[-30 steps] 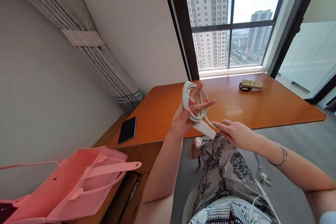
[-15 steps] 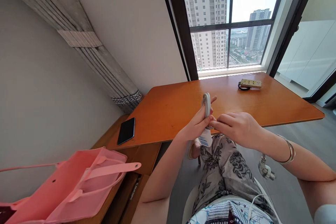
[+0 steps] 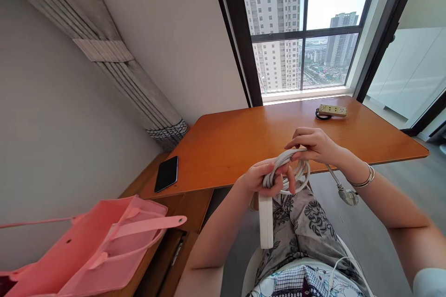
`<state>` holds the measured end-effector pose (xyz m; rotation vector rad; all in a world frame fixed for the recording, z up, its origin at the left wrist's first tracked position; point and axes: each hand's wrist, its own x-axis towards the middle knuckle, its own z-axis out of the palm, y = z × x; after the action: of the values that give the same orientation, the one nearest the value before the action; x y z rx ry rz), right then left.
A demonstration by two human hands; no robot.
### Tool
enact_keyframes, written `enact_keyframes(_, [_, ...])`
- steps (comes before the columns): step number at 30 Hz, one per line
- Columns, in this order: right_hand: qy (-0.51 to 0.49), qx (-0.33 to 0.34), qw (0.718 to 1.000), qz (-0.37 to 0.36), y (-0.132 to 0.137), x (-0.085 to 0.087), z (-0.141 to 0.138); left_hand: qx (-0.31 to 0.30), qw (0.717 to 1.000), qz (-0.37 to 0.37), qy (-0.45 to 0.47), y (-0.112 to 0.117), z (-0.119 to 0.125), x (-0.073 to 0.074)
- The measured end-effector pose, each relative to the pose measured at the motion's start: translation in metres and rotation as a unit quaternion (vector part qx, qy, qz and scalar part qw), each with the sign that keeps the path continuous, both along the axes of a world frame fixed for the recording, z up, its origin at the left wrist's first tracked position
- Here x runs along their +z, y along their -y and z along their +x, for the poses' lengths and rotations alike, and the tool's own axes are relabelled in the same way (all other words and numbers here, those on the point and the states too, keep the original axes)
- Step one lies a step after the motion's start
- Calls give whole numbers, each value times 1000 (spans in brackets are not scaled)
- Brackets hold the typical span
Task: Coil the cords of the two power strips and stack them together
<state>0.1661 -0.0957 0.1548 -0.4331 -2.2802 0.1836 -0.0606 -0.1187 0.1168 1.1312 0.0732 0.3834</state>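
A coiled white power cord (image 3: 280,161) is held in front of me, above my lap and near the table's front edge. My left hand (image 3: 259,177) is closed around the bundled loops. A long white block (image 3: 265,222), which looks like a power strip seen from its side, hangs below that hand. Pinching the cord at the right of the coil is my right hand (image 3: 318,144). From it a short length of cord drops to a grey-white plug (image 3: 348,196), which dangles below my right wrist.
The orange-brown wooden table (image 3: 226,148) stretches ahead to the window. A small yellowish power strip (image 3: 332,110) with a black cord lies at its far right. At the left are a dark phone (image 3: 167,174) and an open pink bag (image 3: 114,246).
The coil has turned, and its loops and the white block now face me more broadly. My right hand has risen, pulling along the cord, and the plug has swung upward.
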Motion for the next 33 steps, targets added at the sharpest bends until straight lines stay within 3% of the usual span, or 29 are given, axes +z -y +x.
enact_keyframes(3, [-67, 7, 995, -76, -3, -18, 0, 38, 998, -47, 31, -1, -7, -6])
enact_keyframes(6, [-155, -2, 975, -159, 3, -39, -7, 121, 987, -84, 68, -2, -11, -3])
enact_keyframes(10, [-278, 25, 919, -278, 16, -64, -26, 219, 965, -100, 104, -4, -6, 6])
enact_keyframes(14, [-354, 56, 843, -402, 25, -76, -51, 254, 957, -74, 117, -7, 6, 7])
enact_keyframes(17, [-441, 59, 748, -493, 30, -76, -67, 260, 955, -48, 137, -8, 13, 4])
enact_keyframes(19, [-506, 50, 688, -517, 33, -71, -74, 273, 951, -50, 136, -8, 17, 2])
enact_keyframes(25, [-570, 90, 557, -598, 32, -53, -75, 291, 942, -67, 155, -9, 21, 2])
enact_keyframes(30, [-560, 131, 497, -650, 27, -47, -66, 318, 935, -83, 136, -9, 27, 1])
enact_keyframes(33, [-549, 158, 502, -650, 25, -45, -62, 334, 933, -78, 106, -11, 26, -2])
